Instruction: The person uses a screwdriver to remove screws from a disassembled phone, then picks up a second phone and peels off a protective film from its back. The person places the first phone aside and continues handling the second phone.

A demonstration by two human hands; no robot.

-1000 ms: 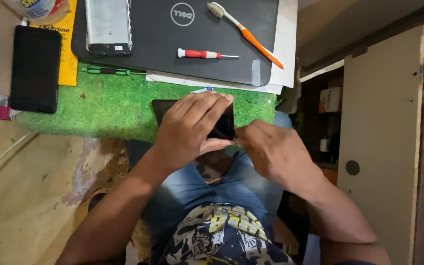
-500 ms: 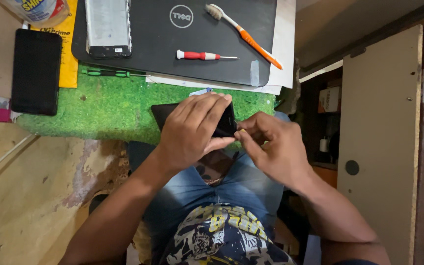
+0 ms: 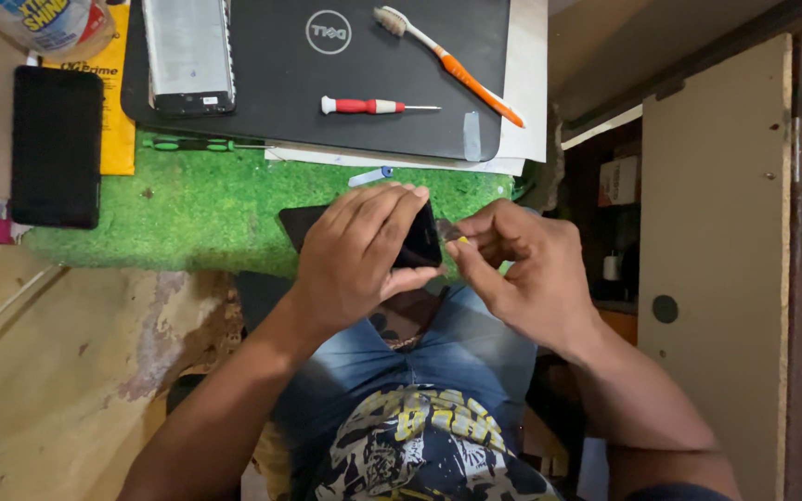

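Observation:
My left hand (image 3: 359, 255) lies over a black phone (image 3: 418, 243) at the near edge of the green mat (image 3: 206, 209), gripping it with fingers across its face. My right hand (image 3: 517, 274) sits just to the right of the phone, fingers curled, pinching a small yellow pick (image 3: 462, 241) near the phone's right edge. Most of the phone is hidden under my left hand.
A closed black laptop (image 3: 327, 83) lies behind the mat, carrying a red-handled screwdriver (image 3: 373, 106), an orange-and-white toothbrush (image 3: 447, 60) and a silver phone part (image 3: 187, 56). A green screwdriver (image 3: 192, 144) and another black phone (image 3: 56, 146) lie left. A beige cabinet door (image 3: 712, 232) stands right.
My right hand has pulled slightly right and lifted from the phone's edge, showing the yellow pick between its fingers. My left hand has kept its hold on the phone.

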